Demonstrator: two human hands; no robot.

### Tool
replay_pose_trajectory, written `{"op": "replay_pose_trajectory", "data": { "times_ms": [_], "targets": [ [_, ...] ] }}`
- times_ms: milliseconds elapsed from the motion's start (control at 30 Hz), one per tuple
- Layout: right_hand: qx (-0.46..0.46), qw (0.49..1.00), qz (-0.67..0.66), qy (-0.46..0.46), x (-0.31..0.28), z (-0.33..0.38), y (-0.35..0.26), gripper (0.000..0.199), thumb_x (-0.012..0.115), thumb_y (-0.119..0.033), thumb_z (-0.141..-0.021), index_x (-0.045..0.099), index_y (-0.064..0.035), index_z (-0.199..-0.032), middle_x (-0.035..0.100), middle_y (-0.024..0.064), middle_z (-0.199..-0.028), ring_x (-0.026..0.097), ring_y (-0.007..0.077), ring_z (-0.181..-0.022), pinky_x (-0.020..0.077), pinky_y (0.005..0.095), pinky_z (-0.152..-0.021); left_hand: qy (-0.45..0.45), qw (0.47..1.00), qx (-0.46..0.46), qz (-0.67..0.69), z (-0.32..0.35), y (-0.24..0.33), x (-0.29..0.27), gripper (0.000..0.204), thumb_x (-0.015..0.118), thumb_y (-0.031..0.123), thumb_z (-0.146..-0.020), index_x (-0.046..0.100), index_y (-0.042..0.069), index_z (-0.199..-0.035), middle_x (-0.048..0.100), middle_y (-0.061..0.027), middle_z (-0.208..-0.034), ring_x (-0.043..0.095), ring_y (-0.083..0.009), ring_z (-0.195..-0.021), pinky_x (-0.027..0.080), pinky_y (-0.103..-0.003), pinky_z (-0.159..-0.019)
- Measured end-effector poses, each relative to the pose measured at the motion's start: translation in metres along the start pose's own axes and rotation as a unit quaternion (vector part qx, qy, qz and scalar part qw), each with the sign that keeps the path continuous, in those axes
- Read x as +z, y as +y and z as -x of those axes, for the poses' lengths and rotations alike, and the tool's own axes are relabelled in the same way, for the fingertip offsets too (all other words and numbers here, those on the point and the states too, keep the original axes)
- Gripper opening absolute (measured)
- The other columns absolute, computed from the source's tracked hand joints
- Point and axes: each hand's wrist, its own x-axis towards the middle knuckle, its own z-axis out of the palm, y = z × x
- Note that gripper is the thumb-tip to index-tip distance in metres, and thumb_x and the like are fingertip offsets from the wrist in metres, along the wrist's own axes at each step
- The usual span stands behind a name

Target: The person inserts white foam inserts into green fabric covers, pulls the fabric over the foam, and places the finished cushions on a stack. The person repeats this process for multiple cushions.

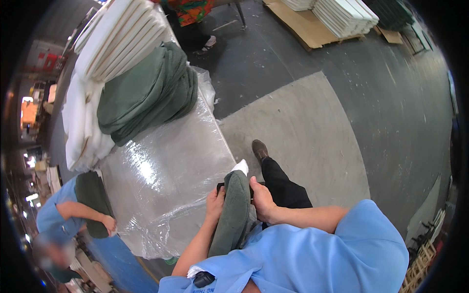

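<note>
A dark green cushion (230, 215) is upright in front of my chest, seen along its narrow side. White padding (241, 167) pokes out at its far end. My left hand (215, 201) grips the cushion's left side, with the fingers curled at a dark edge. On the opposite side, my right hand (263, 199) is closed on the cover, thumb pointing up and away. Just left of my hands lies the plastic-wrapped tabletop (168, 180). Farther along it rests a pile of dark green covers (146, 95).
White cushion pads (124, 41) are stacked behind the green pile, with fluffy white padding (83, 122) beside them. At left, a co-worker (61, 210) in blue holds another green cushion (93, 200). White slabs (344, 19) sit on cardboard (295, 24) at the far right. Another person's foot (207, 44) shows beyond the table.
</note>
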Motion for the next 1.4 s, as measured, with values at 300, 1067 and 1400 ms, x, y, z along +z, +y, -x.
{"op": "replay_pose_trajectory", "data": {
  "times_ms": [300,1067,1400],
  "targets": [
    [0.12,0.975,-0.031,-0.185,-0.034,0.008,-0.016,0.042,0.051,-0.052,-0.111,0.067,-0.0132,-0.106,0.067,-0.0024,-0.096,0.062,0.0117,-0.085,0.0485,0.0289,-0.071,-0.02,0.998,-0.056,0.038,-0.002,0.012,-0.006,0.027,0.061,0.026,-0.111,0.072,0.004,-0.121,0.075,-0.0007,-0.104,0.068,-0.0085,-0.086,0.056,-0.026,-0.076],
    [-0.034,0.971,0.086,-0.222,-0.034,0.024,-0.03,0.034,0.071,0.004,-0.09,0.059,-0.0088,-0.119,0.062,-0.0036,-0.088,0.053,0.0051,-0.073,0.0459,0.0244,-0.067,-0.026,0.999,-0.011,-0.014,0.0,0.005,-0.009,0.032,0.056,0.031,-0.113,0.072,0.003,-0.115,0.074,0.0003,-0.101,0.066,-0.0072,-0.085,0.054,-0.026,-0.075],
    [-0.066,0.964,0.204,-0.157,-0.053,0.01,-0.046,0.023,0.075,-0.008,-0.094,0.054,-0.0099,-0.085,0.06,-0.0054,-0.083,0.053,0.0053,-0.071,0.0463,0.0261,-0.068,-0.034,0.999,0.006,-0.035,0.004,0.006,0.0,0.03,0.056,0.026,-0.114,0.072,0.002,-0.118,0.071,0.0033,-0.101,0.061,-0.0054,-0.091,0.05,-0.024,-0.081]
  ]
}}
